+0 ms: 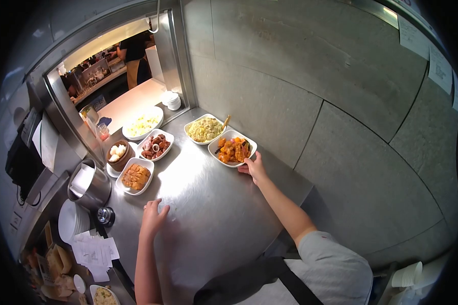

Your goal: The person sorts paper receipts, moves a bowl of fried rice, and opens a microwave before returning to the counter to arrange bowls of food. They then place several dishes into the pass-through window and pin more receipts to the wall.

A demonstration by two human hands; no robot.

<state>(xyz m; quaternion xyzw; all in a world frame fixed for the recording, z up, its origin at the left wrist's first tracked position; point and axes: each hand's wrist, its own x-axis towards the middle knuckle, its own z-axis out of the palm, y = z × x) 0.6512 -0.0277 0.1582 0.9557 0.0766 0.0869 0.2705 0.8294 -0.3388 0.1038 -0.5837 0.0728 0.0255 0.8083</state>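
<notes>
Far back from the window [112, 61], down by our left side, we see loose papers [94, 251] and a stack of white plates [68, 221].

A bit closer to the window, our left hand [152, 216] lies flat on the shiny metal counter [208, 203]. Its fingers are spread a little and hold nothing. Left of it, toward the window's near corner, stands a round metal pot [89, 183].

Closer still, and off to the right of the window, our right hand [253, 168] reaches out. Its fingers are on the near rim of the bowl of orange food [233, 150]. We cannot tell if they grip the rim or only touch it. This bowl sits on the counter, out from the window's right corner. The bowl of yellow rice [204, 129] touches it on the window side.

Right in front of the window are a bowl of golden fried pieces [135, 177], a wooden basket of white buns [118, 152] and a bowl of pink and brown food [155, 145]. A plate of pale yellow food [142, 123] sits on the window's ledge, with a small stack of dishes [173, 100] just past it.

Through the window, a person in a black top [135, 53] stands well away.
</notes>
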